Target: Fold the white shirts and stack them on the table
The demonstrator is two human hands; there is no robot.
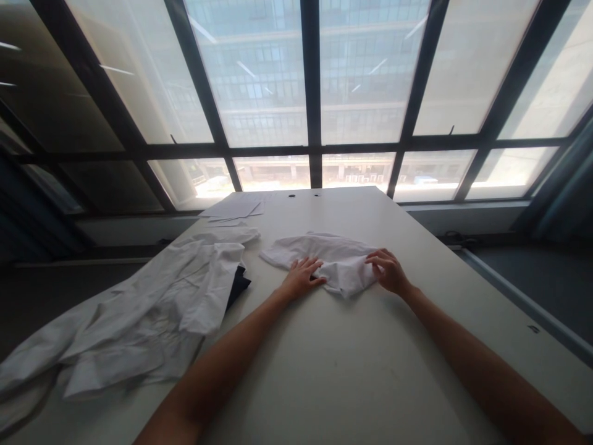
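A white cloth (340, 253), rumpled and partly folded, lies across the middle of the table; I cannot tell what garment it is. On its left front edge rests my left hand (303, 278), palm down and fingers stretched out. A small dark spot shows beside that thumb. At the cloth's right end, my right hand (390, 272) has its fingers bent around the edge, gripping the fabric. To the left spreads a heap of white clothing (162, 309), with a dark piece of fabric (238, 285) poking out from under it.
The white table (343, 371) reaches toward tall framed windows (264, 74). Papers (234, 209) lie at its far left corner, and a small round dark thing (291, 196) sits near the far edge. Dark curtains (565, 179) hang at both sides.
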